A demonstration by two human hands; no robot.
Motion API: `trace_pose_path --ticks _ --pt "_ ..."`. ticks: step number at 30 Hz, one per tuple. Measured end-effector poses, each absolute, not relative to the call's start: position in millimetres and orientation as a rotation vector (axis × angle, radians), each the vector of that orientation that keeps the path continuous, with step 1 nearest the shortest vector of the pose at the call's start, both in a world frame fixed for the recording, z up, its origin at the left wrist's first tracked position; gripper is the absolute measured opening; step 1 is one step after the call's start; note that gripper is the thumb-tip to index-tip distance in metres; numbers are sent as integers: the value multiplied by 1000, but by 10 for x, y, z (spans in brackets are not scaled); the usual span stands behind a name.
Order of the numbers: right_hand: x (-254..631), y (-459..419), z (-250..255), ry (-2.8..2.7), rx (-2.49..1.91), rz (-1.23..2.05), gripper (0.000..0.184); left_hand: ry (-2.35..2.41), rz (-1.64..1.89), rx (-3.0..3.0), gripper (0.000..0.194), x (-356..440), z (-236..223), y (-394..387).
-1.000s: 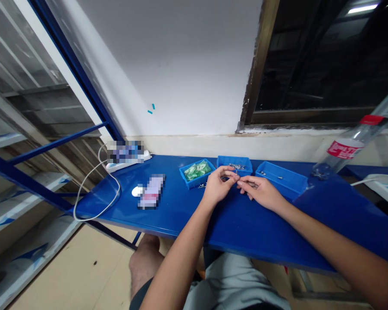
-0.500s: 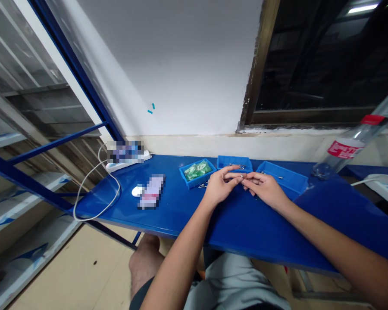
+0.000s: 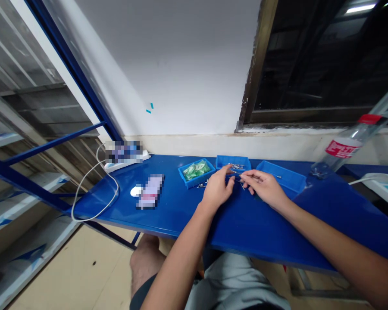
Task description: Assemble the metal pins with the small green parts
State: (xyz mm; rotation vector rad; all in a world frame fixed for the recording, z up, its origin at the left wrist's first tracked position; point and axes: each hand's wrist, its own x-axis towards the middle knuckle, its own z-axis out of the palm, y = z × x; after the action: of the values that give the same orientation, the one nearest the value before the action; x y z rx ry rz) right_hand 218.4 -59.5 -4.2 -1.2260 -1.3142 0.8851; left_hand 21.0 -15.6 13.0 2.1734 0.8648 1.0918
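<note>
My right hand (image 3: pixel 265 186) is closed in a pinch around a slim metal piece (image 3: pixel 236 172), whose end points toward my left hand; its exact kind is too small to make out. My left hand (image 3: pixel 218 184) has its thumb and index finger apart, with the index fingertip close to that piece. Another thin metal piece (image 3: pixel 242 185) shows below the right fingers. Just beyond the hands, a blue bin (image 3: pixel 233 159) holds several small silvery metal parts. To its right stands a longer blue bin (image 3: pixel 294 183) with a small metal part inside, partly covered by my right hand.
A blue bin (image 3: pixel 188 184) with green packets (image 3: pixel 197 170) stands left of my hands, loose metal parts (image 3: pixel 202 184) beside it. Farther left lie a blurred phone-like object (image 3: pixel 151 191), a white round item (image 3: pixel 136 191) and a white cable (image 3: pixel 116 196). A plastic bottle (image 3: pixel 342 148) leans at right.
My hands have come apart from fingertip contact. The left thumb has moved away from its fingers, and the slim metal piece now shows between the hands.
</note>
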Motion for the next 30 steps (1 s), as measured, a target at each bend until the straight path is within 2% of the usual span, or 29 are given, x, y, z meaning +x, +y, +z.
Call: trace_pose_path --ticks 5,13,21,26,30 --pt "2175 -586 -5 -1217 -1163 876 45 895 960 2456 38 201 129 -165" --pt "2168 -622 -22 -1389 -1237 867 46 838 1081 2101 27 222 183 -152" --pt "2147 -616 -36 -1453 -1221 898 42 821 1061 2117 27 217 219 -180" --pt "2151 -497 8 -1259 -1295 913 51 949 1092 2205 25 205 174 -139" --pt "2250 -505 159 -1380 -1381 721 50 1021 1093 2272 25 182 159 -107"
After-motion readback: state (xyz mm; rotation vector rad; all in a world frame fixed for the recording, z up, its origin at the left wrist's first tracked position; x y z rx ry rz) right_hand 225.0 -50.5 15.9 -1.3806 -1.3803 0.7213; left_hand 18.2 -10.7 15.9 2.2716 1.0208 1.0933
